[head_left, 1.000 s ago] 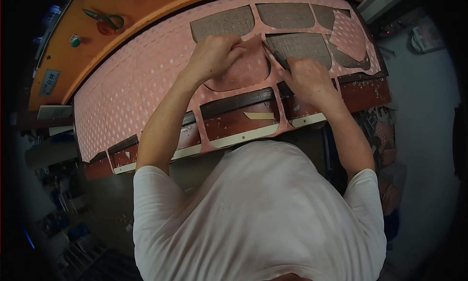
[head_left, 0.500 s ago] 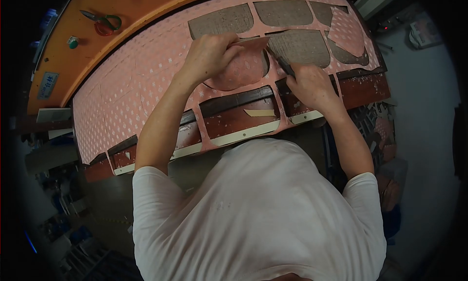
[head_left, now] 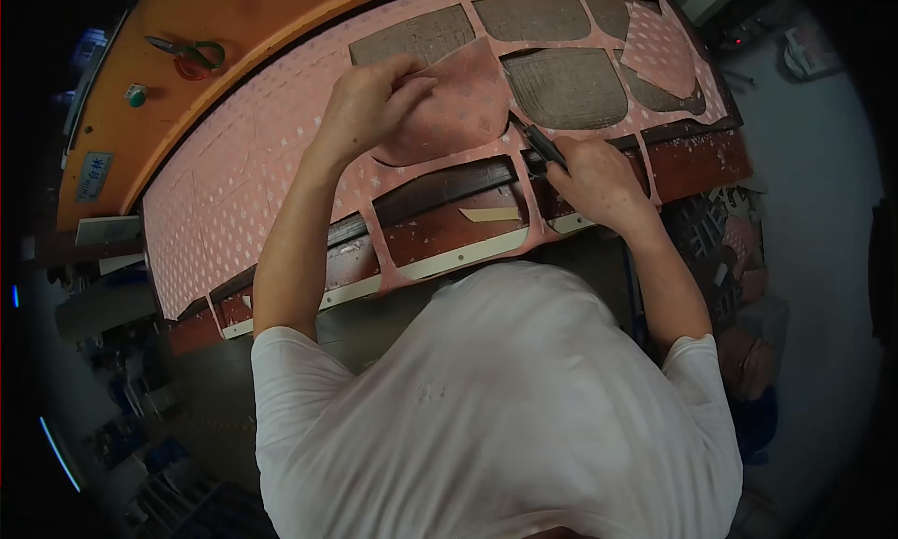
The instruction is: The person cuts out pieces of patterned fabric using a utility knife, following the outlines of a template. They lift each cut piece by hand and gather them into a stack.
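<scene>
My left hand (head_left: pixel 367 107) pinches the upper left edge of a rounded pink panel (head_left: pixel 463 114) with a small pale motif. That panel is raised and tilted over its place in the large pink patterned sheet (head_left: pixel 234 188). Closed around the dark handle of a utility knife (head_left: pixel 543 144) is my right hand (head_left: pixel 601 179), just right of the panel. The knife's tip points up and left, close to the panel's lower right corner. Beside it, narrow pink strips frame several cut-out openings, where the worn grey-brown board (head_left: pixel 566 88) shows.
Scissors (head_left: pixel 190 55) with red and green handles lie on the orange surface (head_left: pixel 122 132) beyond the sheet, near a small green-and-white object (head_left: pixel 137 95). A loose pink piece (head_left: pixel 660 51) rests at the far right. A pale yellow scrap (head_left: pixel 490 215) lies in a front opening.
My left hand has moved left, lifting the panel's edge and showing more of its face. The knife in my right hand has shifted slightly down, away from the panel's top corner.
</scene>
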The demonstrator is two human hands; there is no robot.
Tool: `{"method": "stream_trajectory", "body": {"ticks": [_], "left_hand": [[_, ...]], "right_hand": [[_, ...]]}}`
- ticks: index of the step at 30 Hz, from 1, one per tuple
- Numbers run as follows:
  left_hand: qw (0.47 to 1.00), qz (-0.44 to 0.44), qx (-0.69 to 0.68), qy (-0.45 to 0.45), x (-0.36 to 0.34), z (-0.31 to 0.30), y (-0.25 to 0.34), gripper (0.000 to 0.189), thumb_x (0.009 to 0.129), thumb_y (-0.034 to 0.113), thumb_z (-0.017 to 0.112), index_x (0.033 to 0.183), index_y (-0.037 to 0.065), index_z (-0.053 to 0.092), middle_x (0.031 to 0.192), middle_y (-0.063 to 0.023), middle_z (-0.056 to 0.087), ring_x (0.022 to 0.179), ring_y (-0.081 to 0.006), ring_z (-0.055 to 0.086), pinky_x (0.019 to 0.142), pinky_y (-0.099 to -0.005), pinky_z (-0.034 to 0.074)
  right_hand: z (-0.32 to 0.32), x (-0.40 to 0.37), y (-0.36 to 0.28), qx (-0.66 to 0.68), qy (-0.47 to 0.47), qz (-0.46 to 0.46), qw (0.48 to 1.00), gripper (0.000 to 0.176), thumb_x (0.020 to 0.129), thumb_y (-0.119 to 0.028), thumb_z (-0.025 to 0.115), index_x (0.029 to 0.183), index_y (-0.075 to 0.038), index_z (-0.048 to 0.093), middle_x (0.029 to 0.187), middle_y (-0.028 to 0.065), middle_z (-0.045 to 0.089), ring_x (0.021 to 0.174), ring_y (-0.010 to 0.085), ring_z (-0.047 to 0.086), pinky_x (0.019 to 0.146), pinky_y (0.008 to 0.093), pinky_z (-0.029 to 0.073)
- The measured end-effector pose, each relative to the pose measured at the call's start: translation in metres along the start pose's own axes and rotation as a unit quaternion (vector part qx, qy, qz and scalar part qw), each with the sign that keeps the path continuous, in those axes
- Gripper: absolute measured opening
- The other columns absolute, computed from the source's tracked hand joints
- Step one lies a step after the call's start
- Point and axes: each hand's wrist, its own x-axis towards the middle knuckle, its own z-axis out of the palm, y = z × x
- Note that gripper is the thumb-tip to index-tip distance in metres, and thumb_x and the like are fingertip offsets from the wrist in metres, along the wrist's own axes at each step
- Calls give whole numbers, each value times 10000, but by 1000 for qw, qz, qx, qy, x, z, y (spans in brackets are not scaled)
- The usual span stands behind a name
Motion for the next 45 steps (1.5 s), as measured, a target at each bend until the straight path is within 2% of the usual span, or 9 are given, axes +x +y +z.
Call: {"method": "stream_trajectory", "body": {"ticks": [5,9,11,12,15,18,21,27,45], "left_hand": [[1000,-8,-13,5,-3,-5,0,229,904,230,713,1023,35,717,825,-138,721,730,-265,696,675,-349,533],[999,-26,-14,-20,1,-9,5,199,910,179,729,1019,13,714,807,-73,710,728,-114,633,683,-274,513],[999,-1,-31,-13,1,-10,4,216,912,207,715,1022,21,714,799,-105,706,708,-184,658,664,-308,521],[999,12,-40,-10,0,-10,2,224,913,221,708,1024,26,714,795,-121,704,698,-219,670,655,-324,526],[998,51,-35,-18,-3,-13,0,210,915,217,704,1026,39,715,801,-120,703,701,-222,676,657,-330,528],[995,83,-40,-23,-4,-17,-1,194,913,222,703,1020,61,714,805,-119,701,704,-247,680,652,-342,529],[992,113,-14,-44,-5,-23,-1,167,914,147,719,1014,14,700,813,-106,702,709,-177,674,678,-297,532],[978,203,-29,-41,-3,-23,-14,155,913,144,714,1025,38,700,821,-108,689,716,-205,669,679,-311,532],[963,259,-57,-46,-7,-30,-22,182,908,174,725,1037,48,700,862,-112,694,741,-216,672,692,-321,532]], "right_hand": [[-6,-13,7,61,24,21,998,271,907,-183,579,1029,52,635,714,221,631,695,390,636,686,471,493],[-6,-18,4,337,-75,98,934,283,931,-201,580,1052,47,643,729,129,673,668,233,663,662,387,532],[7,-24,7,426,-109,139,887,288,948,-208,581,1061,49,644,729,76,671,655,150,642,620,325,527],[8,-28,-2,519,-108,166,832,267,971,-207,570,1055,34,647,769,57,685,680,114,648,547,269,514],[25,-29,-1,594,-110,153,782,249,982,-206,558,1054,16,645,781,57,687,646,96,634,474,240,492],[28,-34,-19,618,-94,187,758,231,984,-204,557,1043,2,643,772,49,682,601,86,608,436,230,467],[38,-34,-30,619,-57,193,759,228,984,-211,561,1038,-5,642,773,48,685,566,79,583,451,230,471],[47,-48,-64,603,31,209,770,217,984,-209,564,1030,-17,654,765,41,684,600,65,589,516,218,465],[53,-53,-94,617,99,215,751,203,970,-186,560,995,-16,669,746,36,677,595,74,578,527,230,467]]}}
